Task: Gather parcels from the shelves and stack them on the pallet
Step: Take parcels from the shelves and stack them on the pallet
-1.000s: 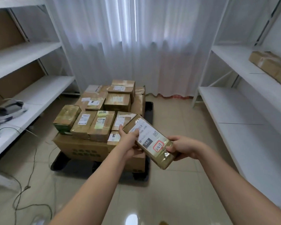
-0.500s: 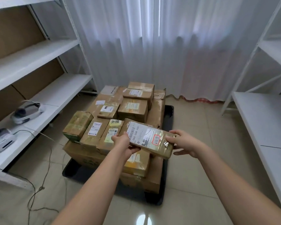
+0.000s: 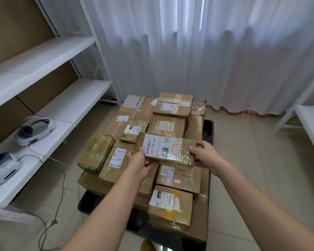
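Both hands, parcel [image 3: 164, 149] leveller (pallet [image 3: 208, 127] nearer)

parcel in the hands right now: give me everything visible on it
The held parcel is a flat brown cardboard box wrapped in glossy clear tape. Its top carries a white shipping label with a barcode and a red-outlined handwritten sticker. It lies roughly level, long side left to right, above the stacked boxes. The left hand grips its left end, the right hand its right end.
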Tool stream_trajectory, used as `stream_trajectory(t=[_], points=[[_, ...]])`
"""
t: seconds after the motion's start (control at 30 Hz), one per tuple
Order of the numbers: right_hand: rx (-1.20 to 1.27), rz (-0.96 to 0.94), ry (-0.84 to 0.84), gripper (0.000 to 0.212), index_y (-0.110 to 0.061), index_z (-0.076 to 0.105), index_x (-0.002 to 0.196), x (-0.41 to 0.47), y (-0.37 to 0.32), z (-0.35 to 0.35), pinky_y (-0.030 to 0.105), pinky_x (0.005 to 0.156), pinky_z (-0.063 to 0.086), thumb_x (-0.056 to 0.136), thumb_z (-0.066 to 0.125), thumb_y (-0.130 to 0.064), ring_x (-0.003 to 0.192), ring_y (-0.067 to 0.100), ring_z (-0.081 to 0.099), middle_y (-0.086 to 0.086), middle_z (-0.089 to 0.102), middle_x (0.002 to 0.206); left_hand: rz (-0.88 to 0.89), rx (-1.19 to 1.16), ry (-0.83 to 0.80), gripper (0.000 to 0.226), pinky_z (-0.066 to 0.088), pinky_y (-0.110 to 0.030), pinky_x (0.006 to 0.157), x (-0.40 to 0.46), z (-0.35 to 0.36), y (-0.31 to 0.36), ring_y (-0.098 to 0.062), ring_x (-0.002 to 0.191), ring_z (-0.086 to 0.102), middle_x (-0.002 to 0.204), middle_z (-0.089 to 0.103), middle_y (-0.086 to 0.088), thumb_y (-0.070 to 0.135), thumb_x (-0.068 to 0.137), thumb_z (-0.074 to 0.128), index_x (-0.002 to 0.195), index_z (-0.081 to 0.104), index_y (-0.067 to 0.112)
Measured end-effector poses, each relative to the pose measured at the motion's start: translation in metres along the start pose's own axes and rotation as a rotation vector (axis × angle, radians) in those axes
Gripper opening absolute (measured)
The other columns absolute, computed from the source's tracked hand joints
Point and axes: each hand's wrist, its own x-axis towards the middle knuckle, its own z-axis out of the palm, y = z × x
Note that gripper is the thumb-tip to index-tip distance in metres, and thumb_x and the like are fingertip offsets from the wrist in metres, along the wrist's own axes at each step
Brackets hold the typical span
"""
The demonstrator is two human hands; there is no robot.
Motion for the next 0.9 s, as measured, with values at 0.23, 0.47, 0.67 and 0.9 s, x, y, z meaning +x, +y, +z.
stream_trajectory(t=[0.23, 0.47, 0.67, 0.9], points=[[0.025, 0.012, 0.112, 0.043, -0.022, 0.046, 0.138, 0.105, -0.036, 0.045, 0.037, 0.078, 0.060, 0.097, 0.058, -0.019, 0.089, 0.017, 0.069, -0.003, 0.067, 0.108, 0.032, 0.291, -0.042, 0.042, 0.052, -0.040, 0.085, 0.133, 0.013, 0.049, -0.026, 0.098, 0.056, 0.122, 0.056, -0.006, 0.027, 0.105, 0.043, 0.147, 0.037, 0.022], [-0.085, 0.028, 0.090, 0.058, -0.031, 0.031, 0.152, 0.202, -0.039, 0.064, 0.027, 0.066, 0.050, 0.099, 0.055, -0.032, 0.092, 0.012, 0.062, 0.000, 0.057, 0.131, 0.069, 0.526, -0.041, 0.047, 0.043, -0.048, 0.106, 0.252, 0.030, 0.052, -0.030, 0.128, 0.050, 0.142, 0.052, -0.003, 0.039, 0.101, 0.044, 0.145, 0.042, 0.024], [-0.223, 0.039, -0.064, 0.065, -0.034, 0.018, 0.155, 0.271, -0.008, 0.075, 0.037, 0.093, 0.048, 0.099, 0.048, -0.047, 0.101, 0.013, 0.055, 0.001, 0.048, 0.144, 0.104, 0.537, 0.042, 0.054, 0.038, -0.052, 0.111, 0.329, 0.032, 0.017, -0.030, 0.135, 0.043, 0.152, 0.040, 0.000, 0.036, 0.101, 0.045, 0.152, 0.032, 0.023], [-0.254, 0.071, -0.122, 0.062, -0.025, 0.029, 0.152, 0.319, 0.028, 0.079, 0.035, 0.091, 0.052, 0.098, 0.051, -0.045, 0.111, 0.017, 0.060, -0.007, 0.051, 0.138, 0.062, 0.559, 0.144, 0.054, 0.035, -0.053, 0.111, 0.366, 0.031, -0.011, -0.039, 0.138, 0.039, 0.148, 0.045, -0.011, 0.033, 0.102, 0.043, 0.153, 0.029, 0.020]])
